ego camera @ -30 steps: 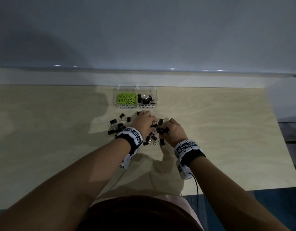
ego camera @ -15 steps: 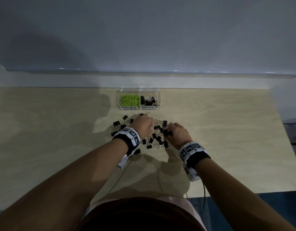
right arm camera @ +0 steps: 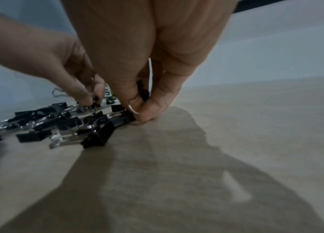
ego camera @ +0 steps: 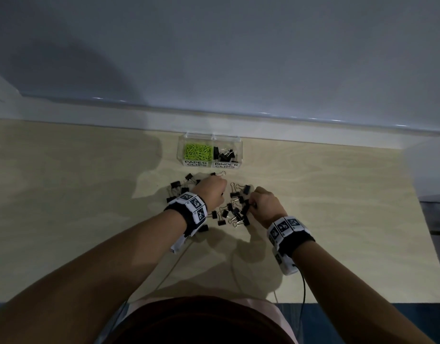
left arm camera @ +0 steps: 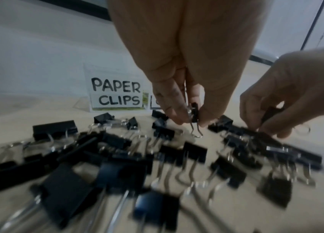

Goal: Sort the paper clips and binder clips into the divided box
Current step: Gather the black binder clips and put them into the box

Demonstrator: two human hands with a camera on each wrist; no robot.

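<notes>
Both hands (ego camera: 210,192) (ego camera: 264,203) among loose binder clips (ego camera: 232,209)

A pale wooden table (ego camera: 313,194) carries a clear divided box (ego camera: 239,155) at twelve o'clock and scattered black binder clips (ego camera: 232,211) at centre.

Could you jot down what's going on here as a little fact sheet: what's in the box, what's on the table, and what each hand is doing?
Box: clear divided box at the table's far edge, labelled PAPER CLIPS and BINDER CLIPS
Left compartment: green paper clips
Right compartment: a few black binder clips
Table: loose pile of binder clips on the wooden table
Left hand: pinches one small binder clip
Right hand: pinches a binder clip at the pile's edge
Loose paper clips: none visible
</notes>
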